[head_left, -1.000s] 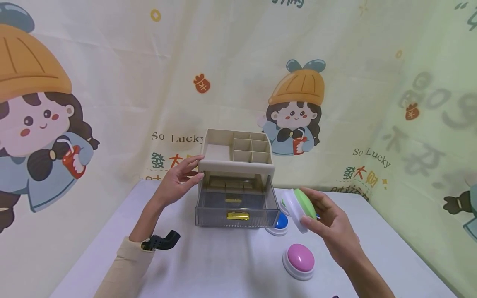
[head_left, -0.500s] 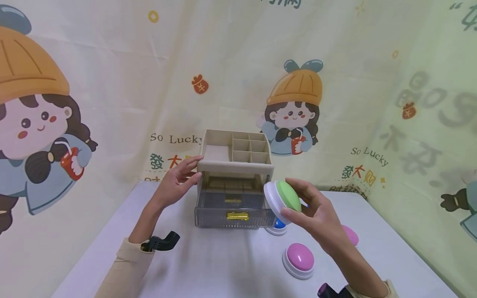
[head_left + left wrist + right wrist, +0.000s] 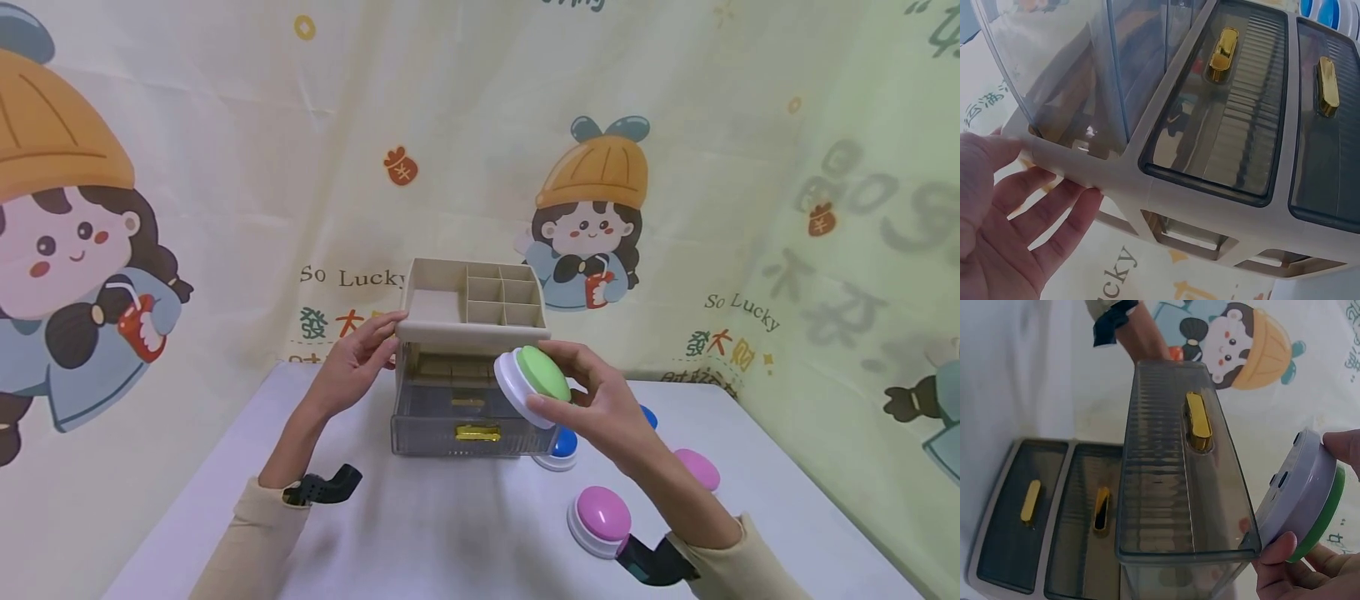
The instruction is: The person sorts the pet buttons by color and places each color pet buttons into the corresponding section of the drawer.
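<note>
A beige desktop organizer [image 3: 472,335] stands on the table, its clear grey top drawer [image 3: 427,437] pulled out toward me. My left hand [image 3: 348,371] touches the organizer's upper left side; in the left wrist view its fairly straight fingers [image 3: 1085,212] rest along the frame. Between thumb and fingers, my right hand [image 3: 603,404] pinches a push button [image 3: 543,375] with a green top and white base. The button is tilted over the drawer's right part. In the right wrist view, the white underside of the button [image 3: 1294,487] faces the drawer, showing small dark spots.
Right of the organizer lie a blue push button [image 3: 564,443] and another blue one [image 3: 649,417], partly hidden by my hand. Two pink ones, a nearer button [image 3: 603,512] and a farther button [image 3: 697,471], lie on the white table [image 3: 420,533]. A printed curtain [image 3: 465,100] hangs behind.
My right hand has carried the green button leftward and slightly up, from beside the organizer to over the drawer. The left hand stays at the organizer's side, its thumb slightly shifted.
</note>
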